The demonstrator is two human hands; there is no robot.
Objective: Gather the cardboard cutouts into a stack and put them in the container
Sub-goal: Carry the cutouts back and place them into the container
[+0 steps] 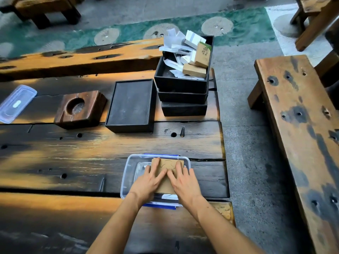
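Both hands flat, palms down, on the cardboard cutouts (166, 177), which sit stacked inside the clear plastic container (128, 173) at near right of the wooden table (73, 158). Left hand (148, 182) and right hand (183, 182) side by side, fingers spread, pressing not pinching. Container lid (15, 103) lies well apart at far left. Farther back: wooden block with round hollow (80, 109), black tray (131, 105), stacked black boxes (183, 96) holding small packets.

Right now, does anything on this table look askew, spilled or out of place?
Yes: the top black box of the stack sits skewed on the two below, overfilled with packets poking past its rim. The container's lid lies far left, away from the container.
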